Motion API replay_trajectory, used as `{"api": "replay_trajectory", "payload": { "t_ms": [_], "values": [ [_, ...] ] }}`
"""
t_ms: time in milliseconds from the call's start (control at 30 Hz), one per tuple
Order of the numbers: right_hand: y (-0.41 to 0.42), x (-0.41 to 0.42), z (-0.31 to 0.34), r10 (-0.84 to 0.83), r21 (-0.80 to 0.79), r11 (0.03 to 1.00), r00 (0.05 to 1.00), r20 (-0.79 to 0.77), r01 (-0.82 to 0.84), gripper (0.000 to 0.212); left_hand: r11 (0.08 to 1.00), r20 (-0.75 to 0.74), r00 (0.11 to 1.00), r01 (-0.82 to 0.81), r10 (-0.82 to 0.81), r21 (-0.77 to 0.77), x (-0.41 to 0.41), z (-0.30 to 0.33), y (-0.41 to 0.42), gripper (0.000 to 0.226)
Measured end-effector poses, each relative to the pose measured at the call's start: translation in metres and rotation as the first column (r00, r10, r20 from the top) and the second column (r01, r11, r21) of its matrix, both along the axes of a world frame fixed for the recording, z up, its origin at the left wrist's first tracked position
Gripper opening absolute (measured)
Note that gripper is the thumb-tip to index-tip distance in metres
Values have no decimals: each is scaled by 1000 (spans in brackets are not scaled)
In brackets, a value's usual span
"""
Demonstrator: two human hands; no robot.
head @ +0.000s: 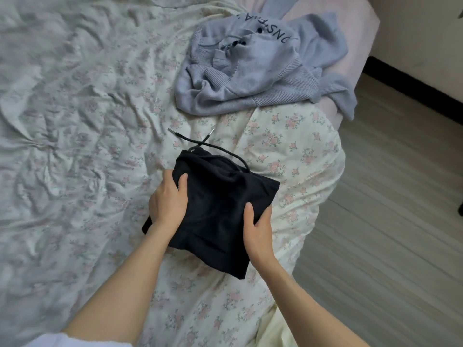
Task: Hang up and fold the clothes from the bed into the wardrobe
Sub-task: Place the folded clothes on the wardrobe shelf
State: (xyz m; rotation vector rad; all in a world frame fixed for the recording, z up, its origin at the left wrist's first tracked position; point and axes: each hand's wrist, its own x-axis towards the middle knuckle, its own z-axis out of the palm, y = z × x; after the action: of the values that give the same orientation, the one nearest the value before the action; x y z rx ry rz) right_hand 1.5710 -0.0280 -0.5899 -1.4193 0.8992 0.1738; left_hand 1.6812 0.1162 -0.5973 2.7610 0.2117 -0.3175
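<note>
One garment is folded: black drawstring shorts (215,211), gripped at the sides by left hand (169,200) and right hand (258,227). Lilac sweater (260,68) at one o'clock lies crumpled, unfolded.

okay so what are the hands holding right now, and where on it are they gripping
Both hold the folded black garment on the bed: the left hand grips its left edge, the right hand its right edge, thumbs on top, fingers tucked underneath.

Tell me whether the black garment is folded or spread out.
Folded: the black garment forms a compact rectangle on the bed, gripped by both hands.
</note>
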Motion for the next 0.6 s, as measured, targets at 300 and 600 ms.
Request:
{"api": "replay_trajectory", "payload": {
  "t_ms": [300,600],
  "values": [
    [26,72,94,424,-345,879,870,251,-329,74,934,374,859,-348,351,-78,-20,121,15,42],
    [144,61,234,660,-446,750,502,559,-489,41,688,661,415,-692,625,-216,-111,279,134,36]
  ]
}}
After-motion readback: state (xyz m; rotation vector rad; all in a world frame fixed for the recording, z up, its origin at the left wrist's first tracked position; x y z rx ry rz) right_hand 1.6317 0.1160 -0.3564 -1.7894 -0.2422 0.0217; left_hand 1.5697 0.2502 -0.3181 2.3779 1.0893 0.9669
